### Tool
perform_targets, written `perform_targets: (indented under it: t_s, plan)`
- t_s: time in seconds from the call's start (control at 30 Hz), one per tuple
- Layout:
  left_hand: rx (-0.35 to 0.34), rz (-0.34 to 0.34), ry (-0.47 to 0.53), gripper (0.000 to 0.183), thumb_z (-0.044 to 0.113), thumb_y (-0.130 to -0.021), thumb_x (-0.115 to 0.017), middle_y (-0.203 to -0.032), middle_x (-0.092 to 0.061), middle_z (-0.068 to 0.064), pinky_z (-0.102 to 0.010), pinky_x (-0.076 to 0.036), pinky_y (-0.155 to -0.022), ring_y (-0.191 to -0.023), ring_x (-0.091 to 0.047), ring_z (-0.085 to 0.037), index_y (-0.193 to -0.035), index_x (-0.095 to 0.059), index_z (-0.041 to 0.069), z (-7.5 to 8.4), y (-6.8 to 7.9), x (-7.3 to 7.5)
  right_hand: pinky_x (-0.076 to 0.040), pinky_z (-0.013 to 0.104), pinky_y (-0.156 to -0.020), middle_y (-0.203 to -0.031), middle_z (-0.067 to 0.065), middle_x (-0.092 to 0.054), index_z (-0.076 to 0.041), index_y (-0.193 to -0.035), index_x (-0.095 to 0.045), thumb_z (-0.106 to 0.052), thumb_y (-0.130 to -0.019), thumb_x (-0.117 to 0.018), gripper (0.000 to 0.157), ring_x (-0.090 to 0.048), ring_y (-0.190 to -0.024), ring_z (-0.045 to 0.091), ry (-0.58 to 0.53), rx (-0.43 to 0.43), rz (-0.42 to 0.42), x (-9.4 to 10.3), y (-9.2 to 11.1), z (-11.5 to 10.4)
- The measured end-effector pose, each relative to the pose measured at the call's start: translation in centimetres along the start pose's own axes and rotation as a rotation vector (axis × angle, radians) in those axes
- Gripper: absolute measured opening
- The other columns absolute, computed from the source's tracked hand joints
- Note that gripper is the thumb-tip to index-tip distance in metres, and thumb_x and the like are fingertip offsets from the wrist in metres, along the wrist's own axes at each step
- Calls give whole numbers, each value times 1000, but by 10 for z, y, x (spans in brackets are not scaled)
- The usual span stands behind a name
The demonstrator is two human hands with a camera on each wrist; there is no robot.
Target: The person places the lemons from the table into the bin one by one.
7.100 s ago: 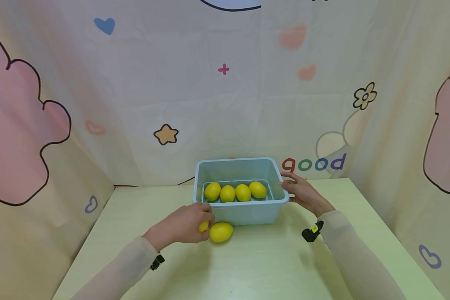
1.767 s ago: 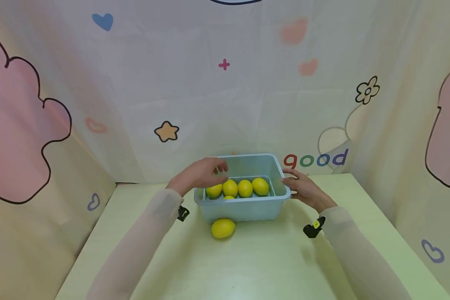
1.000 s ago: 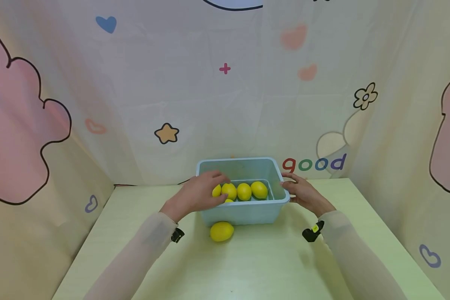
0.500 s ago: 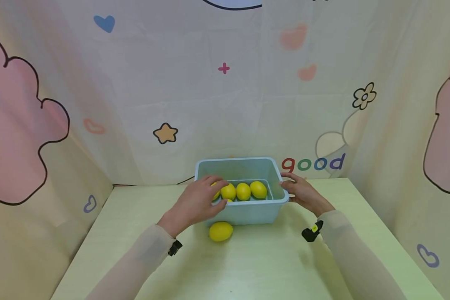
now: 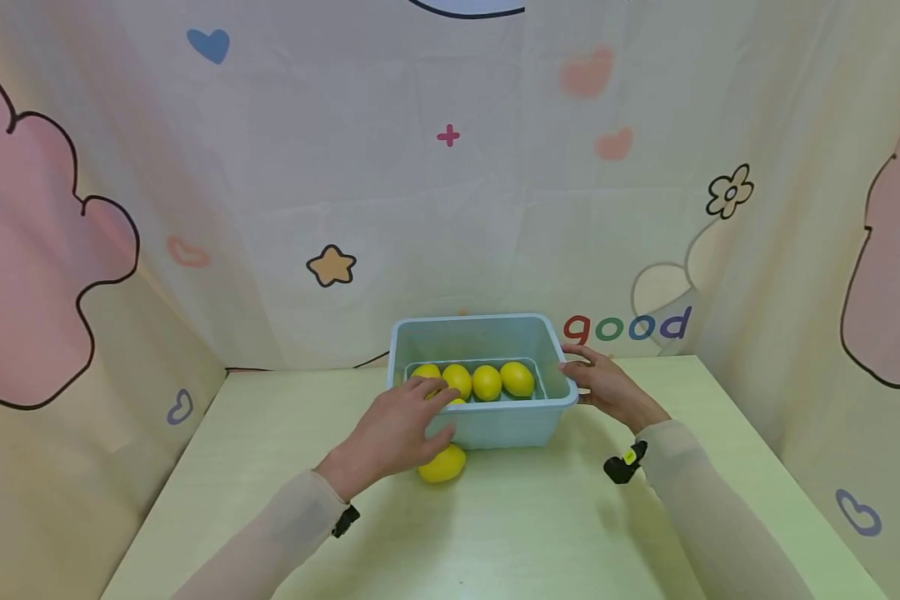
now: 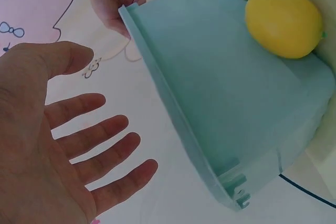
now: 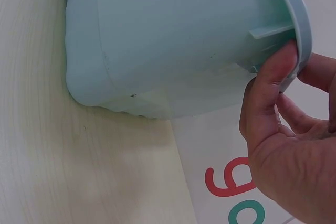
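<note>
A light blue plastic bin point(image 5: 495, 425) stands at the back of the table, with several yellow lemons point(image 5: 517, 379) inside. One more lemon point(image 5: 442, 468) lies on the tabletop against the bin's front wall. My left hand point(image 5: 386, 429) hovers at the bin's front left corner, fingers spread and holding nothing, its thumb overlapping the loose lemon in the head view. In the left wrist view, a gap shows between the empty left hand point(image 6: 42, 145) and the bin. On the right side, my right hand point(image 5: 607, 390) pinches the bin's rim point(image 7: 303, 30) between thumb and fingers.
The pale wooden table point(image 5: 525, 533) runs up to a printed cloth curtain point(image 5: 450, 225) behind the bin. More curtain hangs at both sides. A dark cord point(image 5: 371, 360) lies at the table's back edge, left of the bin.
My left hand first held a lemon before the bin, then rose over it; that lemon now lies inside. Empty, the hand has come back toward the loose lemon. My right hand keeps its grip.
</note>
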State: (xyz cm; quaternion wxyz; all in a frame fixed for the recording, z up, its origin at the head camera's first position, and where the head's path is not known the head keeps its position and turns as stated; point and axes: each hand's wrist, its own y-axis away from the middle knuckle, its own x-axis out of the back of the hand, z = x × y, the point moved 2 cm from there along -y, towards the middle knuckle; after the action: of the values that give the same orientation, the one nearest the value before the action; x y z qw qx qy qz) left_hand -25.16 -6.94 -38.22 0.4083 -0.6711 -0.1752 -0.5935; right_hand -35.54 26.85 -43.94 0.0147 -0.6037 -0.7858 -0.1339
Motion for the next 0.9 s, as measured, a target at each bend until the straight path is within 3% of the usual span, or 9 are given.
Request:
perform_targets:
  t_s: [0.27, 0.5, 0.7, 0.9]
  plan:
    - [-83, -11, -30, 45, 41, -91, -62, -128, -63, -2, -37, -57, -89, -113, -61, -22, -131, -62, 20, 10, 7, -11, -57, 33, -88, -149, 22, -40, -17, -155, -24, -29, -101, -52, 62, -54, -119, 35, -9, -2, 5, -2, 3, -3]
    - [-88, -66, -50, 44, 42, -92, -61, -129, -61, 0, -39, -56, -88, -117, -56, -22, -131, -61, 21, 11, 12, -23, -57, 32, -87, -149, 23, -41, -18, -155, -25, -29, -101, -53, 62, -54, -119, 35, -13, -8, -2, 0, 2, -2]
    - [-96, -93, -76, 45, 42, -92, -62, -135, -59, -2, -47, -50, -101, -127, -52, -25, -131, -60, 21, 13, 21, -31, -56, 31, -86, -148, 23, -42, -18, -155, -24, -28, -101, -52, 62, -54, -117, 33, -19, -14, -1, -1, 1, -1]
    - [-104, -118, -72, 44, 41, -92, -63, -134, -59, -3, -44, -56, -91, -123, -54, -24, -130, -60, 20, 10, 27, -45, -56, 32, -87, -147, 21, -42, -18, -155, -24, -27, -102, -52, 61, -55, -114, 30, -24, -20, 4, 1, -1, 0]
